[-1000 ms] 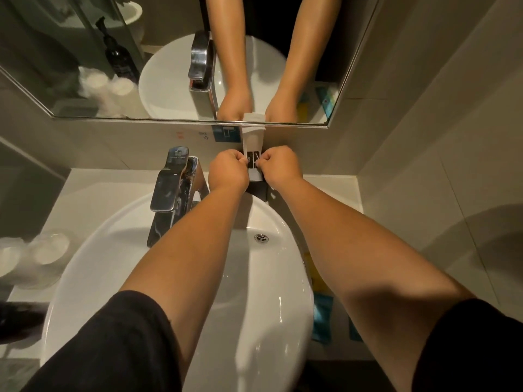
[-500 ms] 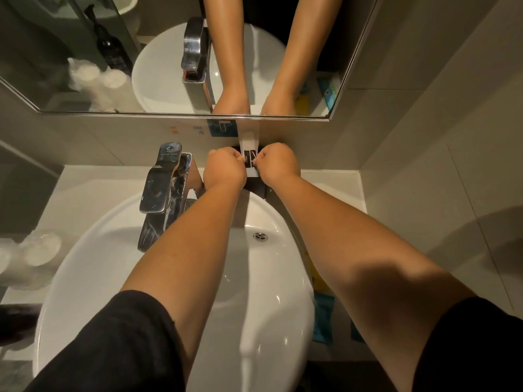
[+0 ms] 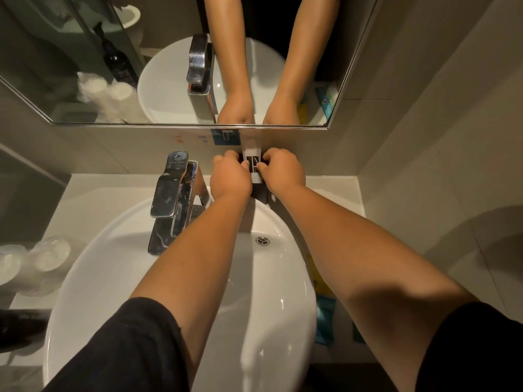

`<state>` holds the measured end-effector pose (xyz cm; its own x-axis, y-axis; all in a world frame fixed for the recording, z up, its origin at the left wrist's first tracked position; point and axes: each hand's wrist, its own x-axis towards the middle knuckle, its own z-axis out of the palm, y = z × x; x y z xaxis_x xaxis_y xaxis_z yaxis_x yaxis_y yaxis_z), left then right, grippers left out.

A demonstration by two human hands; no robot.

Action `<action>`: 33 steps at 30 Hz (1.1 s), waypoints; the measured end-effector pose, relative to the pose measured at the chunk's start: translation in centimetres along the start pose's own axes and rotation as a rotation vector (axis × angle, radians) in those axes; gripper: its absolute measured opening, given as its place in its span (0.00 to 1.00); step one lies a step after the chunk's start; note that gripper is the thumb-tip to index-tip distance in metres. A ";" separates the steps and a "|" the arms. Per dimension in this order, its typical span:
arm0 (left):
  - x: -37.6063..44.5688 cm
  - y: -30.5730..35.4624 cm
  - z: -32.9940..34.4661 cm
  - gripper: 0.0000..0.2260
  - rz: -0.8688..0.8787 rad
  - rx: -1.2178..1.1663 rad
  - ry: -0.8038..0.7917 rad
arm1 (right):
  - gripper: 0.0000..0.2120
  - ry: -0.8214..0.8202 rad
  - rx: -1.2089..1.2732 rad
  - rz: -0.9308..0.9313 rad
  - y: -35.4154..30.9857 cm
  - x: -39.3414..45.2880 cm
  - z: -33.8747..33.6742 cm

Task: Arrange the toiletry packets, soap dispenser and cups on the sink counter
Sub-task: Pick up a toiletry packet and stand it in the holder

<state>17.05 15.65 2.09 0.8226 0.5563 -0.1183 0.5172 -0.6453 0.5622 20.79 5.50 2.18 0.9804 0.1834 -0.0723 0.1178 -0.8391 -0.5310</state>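
Note:
My left hand [image 3: 230, 176] and my right hand [image 3: 283, 171] both pinch a white and black toiletry packet [image 3: 252, 161], held upright against the back wall behind the basin. A dark holder [image 3: 261, 193] sits under it, mostly hidden by my hands. Two plastic-wrapped cups [image 3: 42, 258] stand on the counter at the left. Blue and yellow toiletry packets [image 3: 325, 318] lie on the counter right of the basin, partly under my right forearm. A dark soap dispenser [image 3: 19, 326] lies at the far left edge, blurred.
The white oval basin [image 3: 93, 267] fills the middle of the counter, with a chrome tap [image 3: 172, 199] at its back left. A mirror [image 3: 70, 52] hangs above and reflects my arms, cups and dispenser. A tiled wall [image 3: 424, 193] closes in the right side.
The view has shifted slightly. Both hands stay on the packet at the back wall, and it sits a little lower between my fingers than before.

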 end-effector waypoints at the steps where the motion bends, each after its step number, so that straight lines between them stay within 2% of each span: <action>1: -0.4 0.2 -0.2 0.13 0.022 0.015 0.012 | 0.10 0.010 0.004 -0.003 -0.1 -0.3 -0.4; 6: -2.3 0.4 -1.8 0.14 0.294 0.232 0.076 | 0.13 0.053 -0.229 -0.154 -0.2 -2.3 -2.8; 11: -5.0 0.5 -3.3 0.15 0.563 0.462 0.041 | 0.16 0.047 -0.469 -0.250 1.3 -6.2 -4.1; 15: -6.8 0.2 -4.3 0.14 0.669 0.494 0.015 | 0.18 0.061 -0.544 -0.205 2.0 -9.6 -4.7; 24: -10.9 -1.3 -5.1 0.15 0.920 0.509 -0.027 | 0.23 0.101 -0.528 -0.090 1.7 -16.5 -5.7; 33: -16.0 -0.9 -2.9 0.15 1.062 0.488 -0.125 | 0.23 0.102 -0.545 0.101 5.4 -23.5 -7.5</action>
<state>2.76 8.80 5.84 0.8989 -0.4196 0.1262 -0.4289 -0.9015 0.0574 -0.43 -7.23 7.37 0.9981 0.0611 -0.0039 0.0610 -0.9981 -0.0107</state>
